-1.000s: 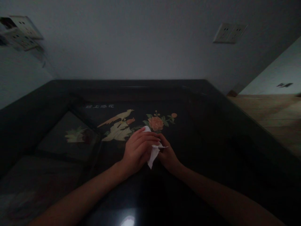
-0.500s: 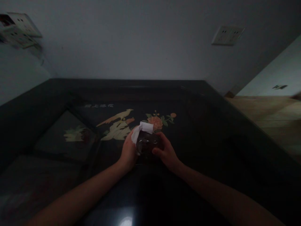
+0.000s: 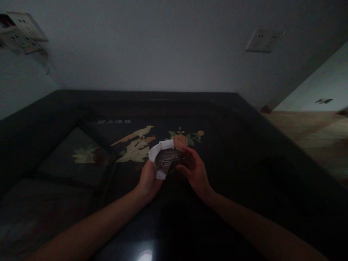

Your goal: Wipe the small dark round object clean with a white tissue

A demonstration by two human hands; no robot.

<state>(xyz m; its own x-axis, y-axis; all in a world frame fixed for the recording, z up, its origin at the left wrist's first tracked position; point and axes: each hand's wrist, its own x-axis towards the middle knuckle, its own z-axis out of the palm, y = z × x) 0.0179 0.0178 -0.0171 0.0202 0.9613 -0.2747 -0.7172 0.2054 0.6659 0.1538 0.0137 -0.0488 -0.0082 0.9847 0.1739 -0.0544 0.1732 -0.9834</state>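
Between my two hands, above the dark tabletop, is a clear glass vessel (image 3: 169, 158), tilted; its exact kind is hard to make out in the dim light. White tissue paper (image 3: 165, 144) wraps around its left and far side, and a corner of it hangs below the glass. My left hand (image 3: 149, 178) is closed around the tissue and the glass from the left, its fingers mostly hidden underneath. On the right, my right hand (image 3: 196, 173) grips the side of the glass with thumb near and fingers on the far side.
The glossy black table (image 3: 231, 152) has a printed bird (image 3: 138, 135) and flowers (image 3: 181, 140) on its surface. A pale wall (image 3: 152, 47) stands behind it, with a wall socket (image 3: 265, 40) on the right and more sockets (image 3: 25, 27) at left. Wooden floor (image 3: 307, 127) shows at right.
The glass has turned and shifted slightly left. More tissue now shows around it, including a piece below. My right hand's fingers have changed position on the glass.
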